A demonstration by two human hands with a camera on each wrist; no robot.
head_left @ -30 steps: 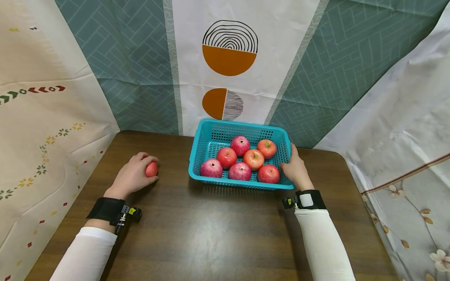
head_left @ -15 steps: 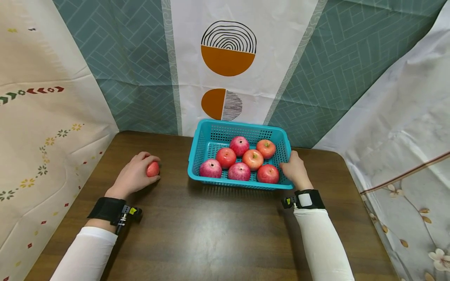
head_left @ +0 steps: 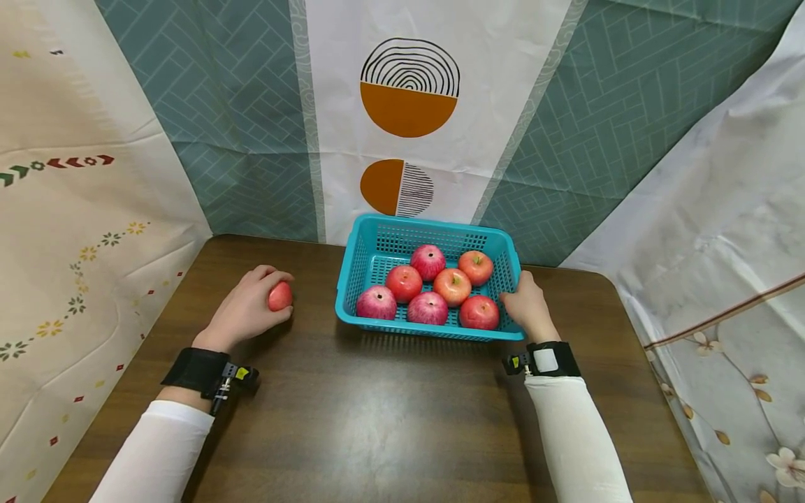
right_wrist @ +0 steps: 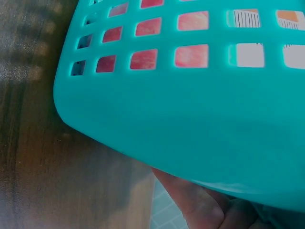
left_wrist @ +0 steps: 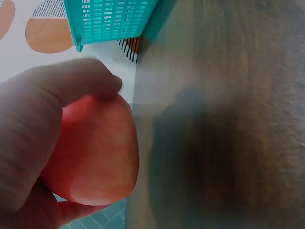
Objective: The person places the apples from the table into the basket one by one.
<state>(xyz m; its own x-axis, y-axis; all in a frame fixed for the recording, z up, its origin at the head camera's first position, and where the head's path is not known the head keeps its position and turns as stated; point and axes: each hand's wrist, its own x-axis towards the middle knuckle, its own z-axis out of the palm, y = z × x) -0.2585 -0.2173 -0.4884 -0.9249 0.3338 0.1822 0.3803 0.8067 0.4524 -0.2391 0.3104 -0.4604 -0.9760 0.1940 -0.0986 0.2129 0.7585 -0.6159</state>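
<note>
My left hand (head_left: 247,307) holds a red apple (head_left: 280,296) between thumb and fingers, left of the basket. Seen from the left wrist, that apple (left_wrist: 97,152) seems slightly off the table, its dark shadow beside it. A turquoise plastic basket (head_left: 434,332) with perforated walls stands at the back of the table. Gripping its right end wall is my right hand (head_left: 533,307), thumb inside the rim and fingers outside. From the right wrist, the basket wall (right_wrist: 167,105) fills most of the view, and only part of the hand (right_wrist: 200,205) shows beneath the rim.
Several apples (head_left: 453,286) lie in the basket, mostly towards its front and right. The brown wooden table (head_left: 377,405) ends at a patterned cloth backdrop (head_left: 251,140) behind the basket. Further cloths hang on the left (head_left: 75,230) and right (head_left: 711,265).
My left hand has shifted a little to the right and away from me, carrying the apple with it. The right hand and basket have stayed in place.
</note>
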